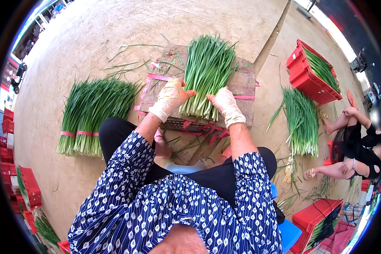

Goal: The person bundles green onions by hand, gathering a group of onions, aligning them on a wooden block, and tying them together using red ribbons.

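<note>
A thick bundle of garlic chives (pixel 209 70) lies on a worn board (pixel 245 84), pale stalk ends toward me and green leaves pointing away. My left hand (pixel 172 98), in a whitish glove, grips its left side near the stalk ends, thumb stretched over the stalks. On the other side my right hand (pixel 226 105), gloved alike, holds the lower stalks with its thumb on top. The fingers of both hands are partly hidden. Pink tape (pixel 244 97) shows on the board at either side of the bundle; I cannot see any around these stalks.
Chive bundles tied with pink bands (pixel 84 133) lie at the left. To the right, loose chives (pixel 301 122) lie below a red crate (pixel 309 80) of chives. A seated person (pixel 355 144) is farther right. Another red crate (pixel 307 220) and a blue stool (pixel 290 235) stand at the lower right.
</note>
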`<state>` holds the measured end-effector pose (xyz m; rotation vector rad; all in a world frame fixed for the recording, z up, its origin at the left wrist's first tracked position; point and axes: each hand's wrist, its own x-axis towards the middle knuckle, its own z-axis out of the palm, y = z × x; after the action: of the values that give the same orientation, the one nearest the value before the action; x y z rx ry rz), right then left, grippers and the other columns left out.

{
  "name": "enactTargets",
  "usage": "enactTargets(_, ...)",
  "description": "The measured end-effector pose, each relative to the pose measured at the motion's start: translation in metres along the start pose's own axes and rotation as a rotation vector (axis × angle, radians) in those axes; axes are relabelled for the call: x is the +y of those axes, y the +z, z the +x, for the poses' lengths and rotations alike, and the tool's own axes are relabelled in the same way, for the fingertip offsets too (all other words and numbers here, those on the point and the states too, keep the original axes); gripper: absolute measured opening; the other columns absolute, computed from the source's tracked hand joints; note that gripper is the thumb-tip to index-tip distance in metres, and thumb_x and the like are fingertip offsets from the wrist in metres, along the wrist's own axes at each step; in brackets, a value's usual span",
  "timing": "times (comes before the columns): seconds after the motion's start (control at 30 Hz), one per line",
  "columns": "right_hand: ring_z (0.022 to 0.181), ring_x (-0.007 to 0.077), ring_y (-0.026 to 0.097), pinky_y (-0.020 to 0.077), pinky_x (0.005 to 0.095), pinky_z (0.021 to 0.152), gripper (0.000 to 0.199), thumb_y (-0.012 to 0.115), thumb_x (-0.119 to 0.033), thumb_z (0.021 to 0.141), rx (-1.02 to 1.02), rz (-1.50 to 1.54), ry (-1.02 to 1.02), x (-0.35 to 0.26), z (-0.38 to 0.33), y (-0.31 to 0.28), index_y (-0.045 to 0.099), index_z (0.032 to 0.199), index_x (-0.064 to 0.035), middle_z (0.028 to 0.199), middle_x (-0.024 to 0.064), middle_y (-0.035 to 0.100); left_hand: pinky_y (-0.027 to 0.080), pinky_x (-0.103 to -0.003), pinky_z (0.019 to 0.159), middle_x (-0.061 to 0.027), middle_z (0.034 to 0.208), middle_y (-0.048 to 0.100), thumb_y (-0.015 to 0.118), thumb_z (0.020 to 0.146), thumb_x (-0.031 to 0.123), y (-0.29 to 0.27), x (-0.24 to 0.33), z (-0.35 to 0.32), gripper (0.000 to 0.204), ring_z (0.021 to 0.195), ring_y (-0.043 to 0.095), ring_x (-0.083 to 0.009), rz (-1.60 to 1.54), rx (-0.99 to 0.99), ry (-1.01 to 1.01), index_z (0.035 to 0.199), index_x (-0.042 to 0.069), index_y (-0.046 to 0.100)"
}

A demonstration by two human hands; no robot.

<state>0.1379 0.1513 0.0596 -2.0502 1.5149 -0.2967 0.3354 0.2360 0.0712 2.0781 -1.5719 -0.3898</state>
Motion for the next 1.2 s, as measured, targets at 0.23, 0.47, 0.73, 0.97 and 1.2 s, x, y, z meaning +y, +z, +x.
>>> enactTargets(0.23,0.096,0.0411,0.068,0.0550,0.0448,0.084,0.090,0.078,-0.032,0.079,0.062,-0.011,-0.143,-0.004,0.003,0.001,0.035,0.134,0.0249,0.100,0.0345,0.066,0.052,-0.038,0.069,-0.0144,0.080,0.067,0.080,0.078,0.023,-0.051,0.004,-0.034,0.026,0.075,0.067,-0.0275,-0.037,0.002,0.064,0.090,0.003,0.070)
enactTargets(0.47,0.098,0.0424,0.066,0.0520,0.0467,0.084,0.048,0.076,-0.016,0.077,0.089,0.154,-0.336,0.006,-0.002,0.000,0.058,0.117,0.0031,0.102,0.0268,0.069,0.047,-0.029,0.058,-0.0028,0.070,0.054,0.078,0.084,0.012,-0.249,-0.024,-0.079,0.094,0.062,0.052,-0.0129,-0.105,1.061,0.055,0.156,0.004,0.017)
enactTargets(0.73,0.090,0.0413,0.068,0.0516,0.0441,0.078,0.041,0.077,-0.018,0.076,0.097,-0.022,-0.315,0.015,0.001,0.000,0.063,0.105,0.0073,0.094,0.0270,0.069,0.048,-0.021,0.065,0.0000,0.085,0.055,0.067,0.092,0.005,-0.274,-0.012,-0.108,0.083,0.070,0.050,-0.0056,-0.569,1.246,0.301,0.156,0.003,0.014)
enactTargets(0.97,0.087,0.0402,0.067,0.0506,0.0439,0.078,0.040,0.076,-0.018,0.076,0.153,-0.028,-0.361,0.024,0.006,-0.015,0.063,0.104,0.0081,0.092,0.0279,0.068,0.051,-0.032,0.061,-0.0076,0.073,0.055,0.073,0.087,0.014,-0.152,0.008,-0.069,0.075,0.062,0.056,-0.0199,-0.156,0.541,0.182,0.151,0.010,0.035)
enactTargets(1.2,0.087,0.0310,0.065,0.0495,0.0407,0.076,0.049,0.077,-0.018,0.077,0.168,-0.032,-0.338,0.022,-0.013,-0.050,0.060,0.112,0.0118,0.095,0.0239,0.066,0.053,-0.044,0.062,-0.0159,0.090,0.065,0.066,0.088,0.024,-0.078,0.022,-0.047,0.046,0.077,0.067,-0.0356,0.047,0.260,0.487,0.126,0.003,0.053)
